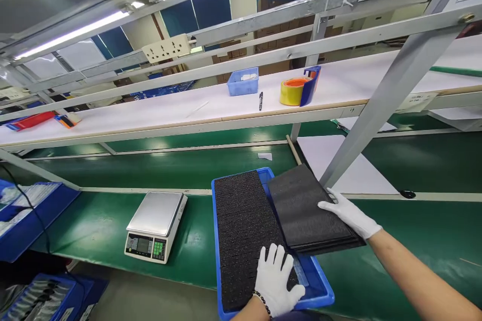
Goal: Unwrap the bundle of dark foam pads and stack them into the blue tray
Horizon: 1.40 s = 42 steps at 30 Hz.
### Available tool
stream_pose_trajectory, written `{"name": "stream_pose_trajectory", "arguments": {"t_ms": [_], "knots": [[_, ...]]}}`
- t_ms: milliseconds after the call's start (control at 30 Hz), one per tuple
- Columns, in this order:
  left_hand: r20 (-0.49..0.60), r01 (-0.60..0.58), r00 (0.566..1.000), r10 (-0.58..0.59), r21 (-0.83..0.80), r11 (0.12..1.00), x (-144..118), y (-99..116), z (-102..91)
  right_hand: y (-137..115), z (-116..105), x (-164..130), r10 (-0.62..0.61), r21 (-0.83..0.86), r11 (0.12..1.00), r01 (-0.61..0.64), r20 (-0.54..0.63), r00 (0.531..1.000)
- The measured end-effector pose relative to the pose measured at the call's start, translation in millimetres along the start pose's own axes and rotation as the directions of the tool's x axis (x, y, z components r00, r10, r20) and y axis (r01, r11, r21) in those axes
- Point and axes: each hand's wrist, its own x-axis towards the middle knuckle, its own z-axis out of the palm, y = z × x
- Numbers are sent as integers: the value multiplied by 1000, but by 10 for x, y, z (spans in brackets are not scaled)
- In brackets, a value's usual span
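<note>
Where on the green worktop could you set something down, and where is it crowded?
Bare worktop shows between the digital scale and blue tub, and on either side of the right forearm. The tub is crowded: speckled black pieces fill its left side, the left hand lies over them, and the right hand holds black sheets over its right.

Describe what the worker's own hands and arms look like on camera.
The left hand and right hand wear plain white gloves that end around the wrist. A bracelet of dark beads circles the left wrist. The right forearm is bare, with no sleeve in view; little of the left forearm shows.
</note>
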Motion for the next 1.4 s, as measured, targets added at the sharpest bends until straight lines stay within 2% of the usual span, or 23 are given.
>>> {"name": "stream_pose_trajectory", "arguments": {"t_ms": [100,200,267,333,433,567,700,833,933,1033,1167,1300,1400], "knots": [[-3,-9,1000,9,-6,1000,8,-14,29,-68,120,-18,-93,-327,943,63,-77,993],[-6,-10,1000,10,13,1000,12,-9,16,-404,360,-226,-118,-653,757,32,-88,989],[5,-7,1000,7,7,1000,12,3,-18,-620,600,-362,-137,-759,651,27,-82,987],[22,-8,1000,8,-19,1000,9,19,-58,-708,866,-426,-150,-806,590,54,-44,988],[36,-6,999,8,-46,999,3,35,-100,-545,1234,-370,-119,-843,529,96,38,992],[8,-4,1000,4,-7,1000,-7,34,-95,-90,1543,-166,-119,-867,486,115,65,991],[-27,-44,999,45,36,998,-20,17,-67,142,1645,32,-173,-878,448,170,101,980],[-76,-54,995,62,105,993,-29,-1,-18,88,1694,200,-255,-867,431,248,147,956],[-72,-54,996,59,77,996,-21,-11,16,35,1753,295,-319,-847,404,345,223,921],[-41,-29,999,31,46,999,-6,-7,22,52,1797,356,-293,-832,404,380,275,916],[-14,-11,1000,12,29,1000,-2,14,12,56,1769,444,-290,-818,425,388,283,914],[-29,-7,1000,8,39,999,-24,34,-8,-48,1738,613,-317,-797,464,387,259,912],[-34,-2,999,4,46,999,-47,53,-54,-148,1698,715,-283,-773,495,396,288,915]]}}
